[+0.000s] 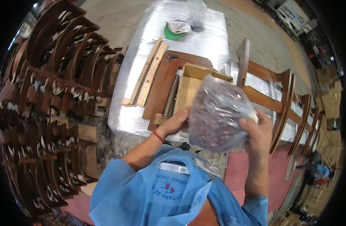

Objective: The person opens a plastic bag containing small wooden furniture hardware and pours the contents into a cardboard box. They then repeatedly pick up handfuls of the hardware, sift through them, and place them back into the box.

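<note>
film-wrapped surface (203, 43): open box (188, 88) | leftward: stacked brown wood (67, 84) | right hand (259, 133) grips plastic bag (218, 116); left hand (176, 122): cannot tell

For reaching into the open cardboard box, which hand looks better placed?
Probably the left hand: it is nearer the cardboard box, while the right hand grips the right side of the clear plastic bag.

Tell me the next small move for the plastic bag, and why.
I'd probably ease the plastic bag forward over the open box. The right hand grips the bag's right side, the left hand is at its left edge, and the box stands close by, partly hidden by the bag, with bare cardboard showing inside.
</note>
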Tool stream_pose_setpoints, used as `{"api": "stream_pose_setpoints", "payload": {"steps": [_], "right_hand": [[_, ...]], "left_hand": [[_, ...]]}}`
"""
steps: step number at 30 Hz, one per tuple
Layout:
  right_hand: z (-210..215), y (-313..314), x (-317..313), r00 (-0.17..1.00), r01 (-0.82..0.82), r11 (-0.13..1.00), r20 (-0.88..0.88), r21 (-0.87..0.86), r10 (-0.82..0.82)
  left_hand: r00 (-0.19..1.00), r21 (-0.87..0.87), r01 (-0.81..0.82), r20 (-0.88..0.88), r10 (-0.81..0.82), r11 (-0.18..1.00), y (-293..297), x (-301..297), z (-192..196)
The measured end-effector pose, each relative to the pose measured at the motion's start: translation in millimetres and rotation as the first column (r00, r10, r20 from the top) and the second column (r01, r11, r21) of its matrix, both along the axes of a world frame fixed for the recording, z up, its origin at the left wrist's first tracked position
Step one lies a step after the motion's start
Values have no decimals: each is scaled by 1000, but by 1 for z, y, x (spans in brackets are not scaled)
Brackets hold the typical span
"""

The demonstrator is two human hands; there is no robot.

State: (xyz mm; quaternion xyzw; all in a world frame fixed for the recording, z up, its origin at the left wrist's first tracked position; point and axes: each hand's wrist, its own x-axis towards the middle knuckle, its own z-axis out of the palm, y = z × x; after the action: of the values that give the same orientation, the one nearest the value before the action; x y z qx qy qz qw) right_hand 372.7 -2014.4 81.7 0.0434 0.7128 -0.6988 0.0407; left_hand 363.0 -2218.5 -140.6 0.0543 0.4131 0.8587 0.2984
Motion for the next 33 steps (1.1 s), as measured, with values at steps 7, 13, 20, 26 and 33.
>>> {"api": "stream_pose_setpoints", "payload": {"steps": [7,13,20,26,33], "right_hand": [[-39,-117,-62,962,-250,952,69,-175,265],[-83,-187,-76,941,-265,962,234,62,244],[-135,-217,-90,979,-93,976,198,195,54],[-115,-200,-101,900,-368,832,384,416,207],[-91,-180,-116,745,-544,430,178,721,643]], "left_hand": [[874,-112,-413,231,427,904,-110,-4,4],[897,-67,-367,238,372,928,-168,-39,-39],[874,-211,-292,338,350,933,-190,-74,-67],[878,-493,-477,-288,381,727,-197,-73,-27],[552,-549,-720,-824,-129,425,-155,-50,52]]}}
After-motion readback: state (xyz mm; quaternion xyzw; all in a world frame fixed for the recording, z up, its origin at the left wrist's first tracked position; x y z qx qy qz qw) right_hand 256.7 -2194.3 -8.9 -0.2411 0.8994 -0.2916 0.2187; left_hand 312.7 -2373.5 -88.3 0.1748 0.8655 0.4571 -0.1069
